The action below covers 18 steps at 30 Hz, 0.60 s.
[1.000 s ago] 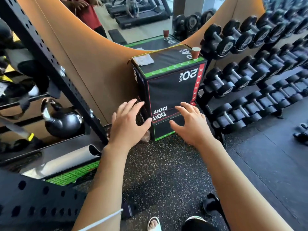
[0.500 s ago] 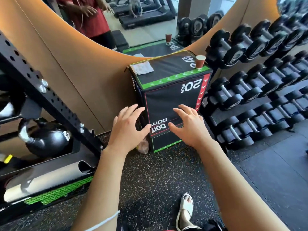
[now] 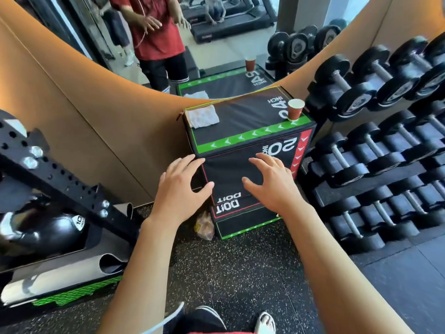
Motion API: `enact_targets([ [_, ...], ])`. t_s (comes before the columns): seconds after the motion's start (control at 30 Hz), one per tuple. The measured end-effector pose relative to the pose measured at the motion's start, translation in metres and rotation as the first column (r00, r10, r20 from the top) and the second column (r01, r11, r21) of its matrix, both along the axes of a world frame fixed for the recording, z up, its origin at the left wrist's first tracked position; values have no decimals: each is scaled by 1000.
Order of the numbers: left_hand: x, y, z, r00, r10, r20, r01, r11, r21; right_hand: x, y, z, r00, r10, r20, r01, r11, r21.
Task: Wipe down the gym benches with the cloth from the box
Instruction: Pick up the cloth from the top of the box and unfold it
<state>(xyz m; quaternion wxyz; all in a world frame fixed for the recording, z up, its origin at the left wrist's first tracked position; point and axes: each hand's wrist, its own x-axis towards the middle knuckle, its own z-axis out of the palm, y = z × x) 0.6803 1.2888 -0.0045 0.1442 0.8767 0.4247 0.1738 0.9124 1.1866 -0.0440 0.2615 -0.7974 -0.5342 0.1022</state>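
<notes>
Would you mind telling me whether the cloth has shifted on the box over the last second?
No. The cloth lies at the same back-left corner of the box top, opposite the cup; only the camera moved.

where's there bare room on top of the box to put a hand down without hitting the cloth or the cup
The free patch is the middle of the box top, bordered by the white cloth at the back left corner, the paper cup at the right edge, and the green arrow strip along the front. It is crowded only at those two spots. Both the left hand and right hand hover low, in front of the box.
</notes>
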Motion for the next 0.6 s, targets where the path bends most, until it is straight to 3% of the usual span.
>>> enact_targets([
  [0.3,40,77,-16,1000,-19,12,19,999,-28,35,74,-14,1000,21,-5,-21,999,-25],
  [0.6,62,210,-25,995,-95,27,95,995,-10,53,189,-12,999,-30,23,30,999,-29],
])
